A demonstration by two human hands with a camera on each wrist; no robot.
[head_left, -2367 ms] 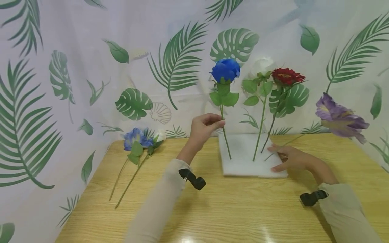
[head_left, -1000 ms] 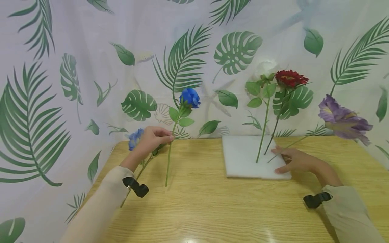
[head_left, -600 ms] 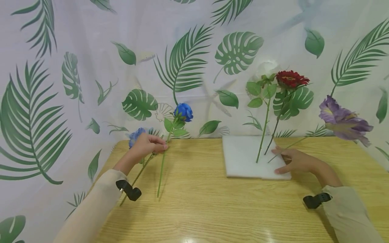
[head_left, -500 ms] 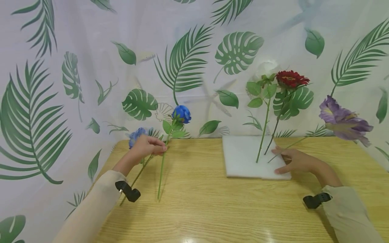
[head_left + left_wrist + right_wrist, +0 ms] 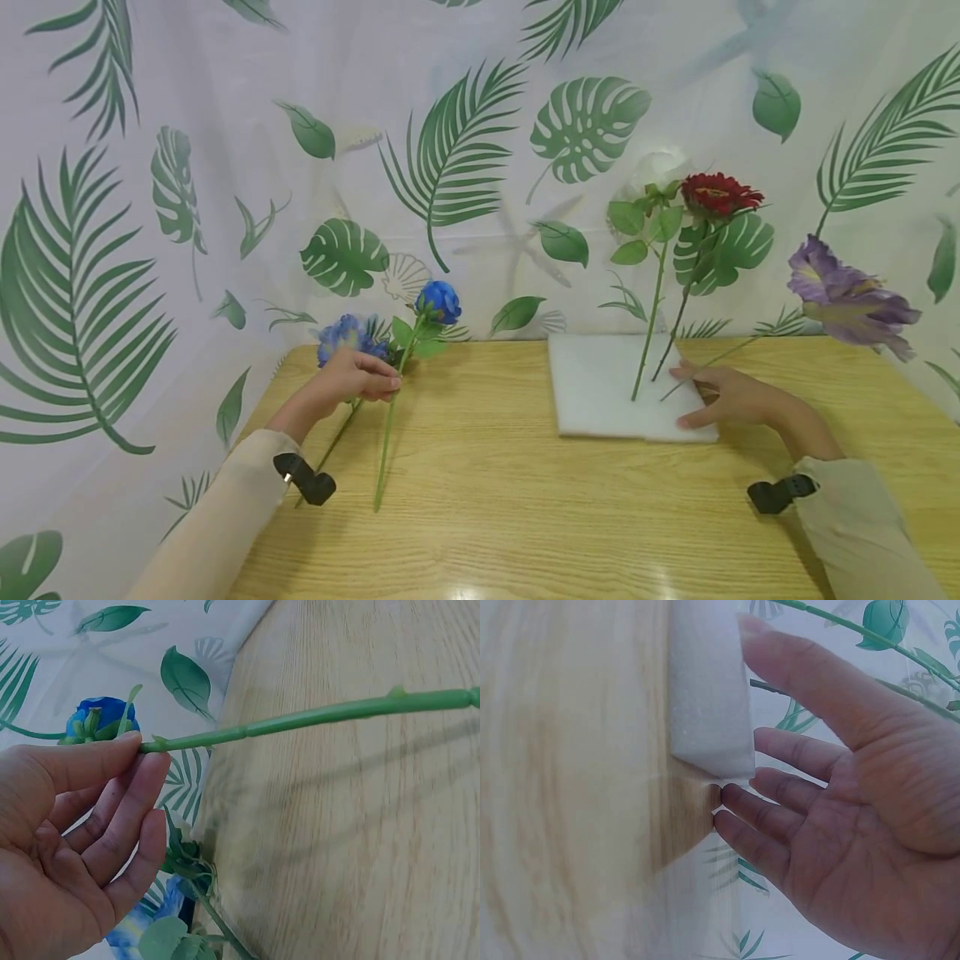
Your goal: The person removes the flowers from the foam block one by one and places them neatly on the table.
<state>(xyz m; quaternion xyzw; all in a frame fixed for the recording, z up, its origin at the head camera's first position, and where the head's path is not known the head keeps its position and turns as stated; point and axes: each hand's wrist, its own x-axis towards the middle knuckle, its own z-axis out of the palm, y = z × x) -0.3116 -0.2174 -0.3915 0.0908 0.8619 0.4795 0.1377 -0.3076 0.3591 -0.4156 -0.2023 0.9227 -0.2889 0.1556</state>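
At the left of the table, my left hand (image 5: 347, 384) pinches the green stem of a blue rose (image 5: 438, 302) between thumb and fingertips. The rose leans, its bloom up and its stem end low near the tabletop; the left wrist view shows the stem (image 5: 330, 714) running right from the fingertips. My right hand (image 5: 738, 400) rests at the right edge of a white foam block (image 5: 600, 408), fingers spread and fairly straight, the thumb (image 5: 787, 656) touching the foam. Standing in the block are a white rose (image 5: 658, 167), a red daisy-like flower (image 5: 720, 196) and a tilted purple flower (image 5: 851, 296).
Behind my left hand lies a blue-violet flower (image 5: 352, 337) on the wooden table (image 5: 510, 500), with another stem (image 5: 337, 446) partly hidden by the hand. A leaf-printed cloth (image 5: 480, 167) hangs along the back and left side.
My left hand has carried the blue rose away from the foam block to the left, then lowered it toward the table. My right hand stays at the block's edge.
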